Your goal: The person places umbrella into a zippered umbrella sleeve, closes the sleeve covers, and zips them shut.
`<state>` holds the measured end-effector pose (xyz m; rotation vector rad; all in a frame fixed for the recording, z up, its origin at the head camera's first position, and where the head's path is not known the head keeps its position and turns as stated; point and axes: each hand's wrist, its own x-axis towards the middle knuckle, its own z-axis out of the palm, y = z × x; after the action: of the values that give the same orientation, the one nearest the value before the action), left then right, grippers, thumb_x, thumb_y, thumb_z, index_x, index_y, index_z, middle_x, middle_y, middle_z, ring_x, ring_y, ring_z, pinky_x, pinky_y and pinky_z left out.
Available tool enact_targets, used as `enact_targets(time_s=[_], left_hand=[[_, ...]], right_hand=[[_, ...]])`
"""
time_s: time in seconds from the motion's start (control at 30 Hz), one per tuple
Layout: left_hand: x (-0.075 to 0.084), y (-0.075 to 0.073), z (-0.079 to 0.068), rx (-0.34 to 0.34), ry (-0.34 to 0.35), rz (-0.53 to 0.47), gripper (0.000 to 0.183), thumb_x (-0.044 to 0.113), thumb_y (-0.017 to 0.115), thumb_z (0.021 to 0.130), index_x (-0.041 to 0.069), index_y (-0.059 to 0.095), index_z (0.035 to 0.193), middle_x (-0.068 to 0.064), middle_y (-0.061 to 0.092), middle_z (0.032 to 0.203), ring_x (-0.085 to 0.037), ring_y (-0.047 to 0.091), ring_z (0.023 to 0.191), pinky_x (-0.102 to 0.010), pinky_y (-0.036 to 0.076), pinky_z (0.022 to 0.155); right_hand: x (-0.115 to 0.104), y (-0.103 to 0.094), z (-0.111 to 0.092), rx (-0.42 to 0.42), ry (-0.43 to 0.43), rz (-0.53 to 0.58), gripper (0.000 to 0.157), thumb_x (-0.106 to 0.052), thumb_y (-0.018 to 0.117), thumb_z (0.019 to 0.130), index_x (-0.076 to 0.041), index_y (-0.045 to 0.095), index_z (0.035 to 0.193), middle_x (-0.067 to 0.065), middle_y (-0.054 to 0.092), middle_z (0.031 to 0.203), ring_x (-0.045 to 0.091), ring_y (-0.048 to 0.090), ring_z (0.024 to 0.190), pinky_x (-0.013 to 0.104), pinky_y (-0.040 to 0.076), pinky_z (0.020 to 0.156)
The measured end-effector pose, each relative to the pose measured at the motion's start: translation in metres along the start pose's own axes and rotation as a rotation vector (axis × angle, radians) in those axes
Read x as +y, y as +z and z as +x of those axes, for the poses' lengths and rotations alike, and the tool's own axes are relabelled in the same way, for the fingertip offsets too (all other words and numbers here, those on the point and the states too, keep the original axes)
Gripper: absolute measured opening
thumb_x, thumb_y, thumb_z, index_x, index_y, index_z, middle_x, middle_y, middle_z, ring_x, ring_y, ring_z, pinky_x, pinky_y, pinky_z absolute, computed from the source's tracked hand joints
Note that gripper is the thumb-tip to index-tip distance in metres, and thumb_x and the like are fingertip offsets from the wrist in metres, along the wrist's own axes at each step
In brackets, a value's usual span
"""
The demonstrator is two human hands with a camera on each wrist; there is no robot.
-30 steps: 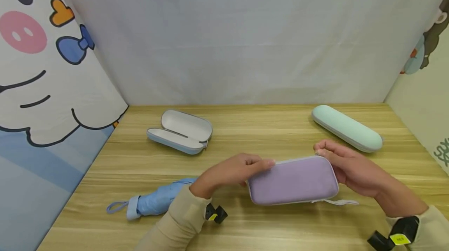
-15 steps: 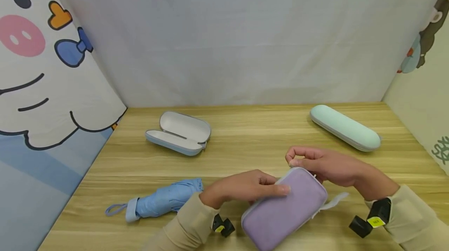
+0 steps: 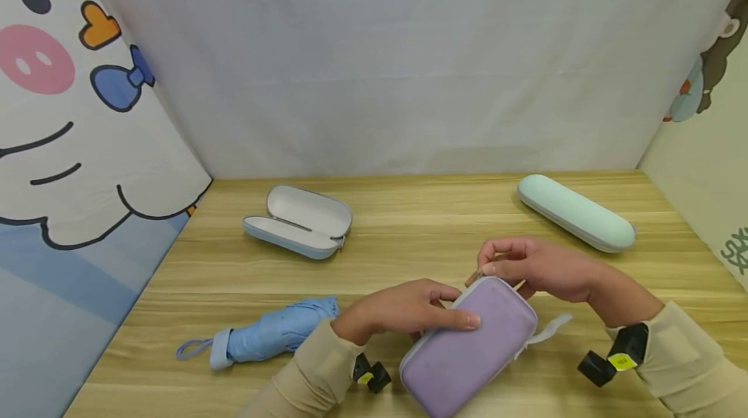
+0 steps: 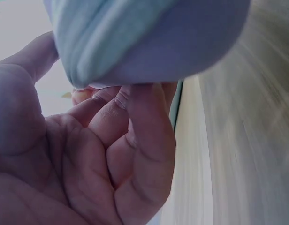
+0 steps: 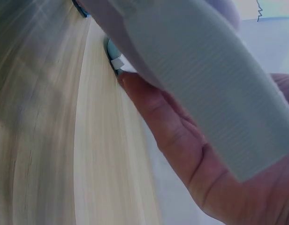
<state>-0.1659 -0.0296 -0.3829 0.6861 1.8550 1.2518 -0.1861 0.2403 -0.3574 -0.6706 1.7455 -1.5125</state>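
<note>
A lilac zip-up pencil case (image 3: 473, 353) with a pale zipper edge is held tilted over the front of the table. My left hand (image 3: 409, 307) grips its left edge, thumb on the lilac face and fingers beneath; the left wrist view shows those fingers (image 4: 149, 145) curled under the case. At the top corner, thumb and index finger of my right hand (image 3: 549, 272) pinch the zipper pull, itself mostly hidden by the fingertips. A white wrist strap (image 3: 549, 330) hangs off the case's right side and, as a ribbed band (image 5: 219, 89), covers much of the right wrist view.
A light-blue glasses case (image 3: 292, 246) lies unfolded at the back left, white lining showing. Back right lies a closed mint-green case (image 3: 575, 211). A folded blue umbrella (image 3: 280, 330) lies beside my left forearm. The wooden table (image 3: 421, 223) ends at a grey backdrop.
The lilac case has turned from nearly level to slanting and moved lower and nearer. My right hand has shifted left with its corner. In the last half second the case moved only slightly.
</note>
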Motion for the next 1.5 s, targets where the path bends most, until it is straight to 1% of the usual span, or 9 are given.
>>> enact_targets(time_s=[0.1,0.17,0.37,0.57,0.73,0.9,1.0,1.23,1.5], left_hand=[[0.000,-0.001,-0.001,0.001,-0.015,-0.015,0.023,0.038,0.065,0.102,0.018,0.072,0.111,-0.003,0.075,0.083,-0.018,0.072,0.068,-0.032,0.056,0.055],[0.000,-0.001,-0.001,0.003,-0.021,-0.020,0.024,0.039,0.065,0.102,0.019,0.072,0.111,-0.003,0.075,0.083,-0.018,0.072,0.068,-0.032,0.056,0.055],[0.000,-0.005,-0.004,0.017,-0.033,-0.012,0.024,0.042,0.065,0.101,0.020,0.072,0.108,-0.003,0.075,0.082,-0.017,0.071,0.067,-0.031,0.054,0.054],[0.003,-0.012,-0.008,0.070,-0.056,-0.036,0.027,0.041,0.065,0.102,0.018,0.071,0.115,-0.005,0.075,0.085,-0.019,0.072,0.070,-0.033,0.054,0.051],[0.002,-0.014,-0.008,0.084,-0.050,-0.071,0.033,0.041,0.063,0.103,0.016,0.068,0.125,-0.006,0.076,0.089,-0.021,0.073,0.074,-0.034,0.055,0.052],[-0.001,-0.017,-0.007,0.136,-0.016,-0.083,0.034,0.041,0.062,0.103,0.014,0.069,0.123,-0.006,0.075,0.088,-0.020,0.072,0.072,-0.033,0.053,0.050],[-0.002,-0.018,-0.006,0.148,-0.009,-0.087,0.035,0.042,0.061,0.103,0.013,0.069,0.122,-0.006,0.075,0.087,-0.019,0.071,0.071,-0.032,0.052,0.049],[-0.003,-0.019,-0.006,0.188,0.007,-0.095,0.037,0.039,0.060,0.105,0.009,0.069,0.124,-0.008,0.074,0.087,-0.021,0.072,0.069,-0.034,0.053,0.049],[-0.005,-0.024,-0.005,0.195,0.013,-0.099,0.040,0.044,0.058,0.105,0.011,0.068,0.126,-0.006,0.073,0.088,-0.018,0.071,0.071,-0.032,0.051,0.049]], right_hand=[[0.001,-0.001,-0.001,0.046,0.013,-0.027,0.015,-0.013,0.047,0.111,-0.005,0.060,0.110,0.021,0.064,0.128,0.032,0.064,0.119,0.053,0.059,0.078],[0.001,-0.001,-0.002,0.077,0.020,-0.038,0.014,-0.013,0.049,0.110,-0.005,0.060,0.109,0.022,0.063,0.129,0.032,0.063,0.120,0.054,0.059,0.079],[0.004,-0.003,-0.003,0.133,0.013,-0.072,0.015,-0.015,0.050,0.110,-0.003,0.058,0.109,0.022,0.063,0.130,0.033,0.066,0.117,0.054,0.059,0.080],[0.009,-0.010,-0.013,0.199,0.004,-0.091,0.016,-0.015,0.049,0.111,0.000,0.053,0.109,0.016,0.061,0.125,0.037,0.069,0.109,0.051,0.059,0.081],[0.012,-0.013,-0.021,0.212,0.000,-0.091,0.014,-0.015,0.047,0.112,-0.002,0.053,0.110,0.013,0.060,0.119,0.035,0.069,0.108,0.052,0.059,0.080],[0.019,-0.013,-0.030,0.217,-0.029,-0.068,0.014,-0.012,0.046,0.112,0.001,0.052,0.112,0.013,0.057,0.114,0.028,0.067,0.111,0.056,0.058,0.082],[0.022,-0.011,-0.033,0.219,-0.046,-0.055,0.015,-0.011,0.046,0.112,0.002,0.053,0.114,0.014,0.056,0.112,0.025,0.065,0.111,0.057,0.058,0.083],[0.025,-0.005,-0.033,0.227,-0.073,-0.036,0.014,-0.009,0.045,0.111,0.000,0.056,0.114,0.012,0.061,0.114,0.033,0.069,0.114,0.056,0.058,0.081],[0.025,0.005,-0.031,0.286,-0.114,-0.137,0.011,-0.009,0.053,0.109,-0.001,0.060,0.109,0.018,0.063,0.112,0.035,0.067,0.106,0.056,0.058,0.080]])
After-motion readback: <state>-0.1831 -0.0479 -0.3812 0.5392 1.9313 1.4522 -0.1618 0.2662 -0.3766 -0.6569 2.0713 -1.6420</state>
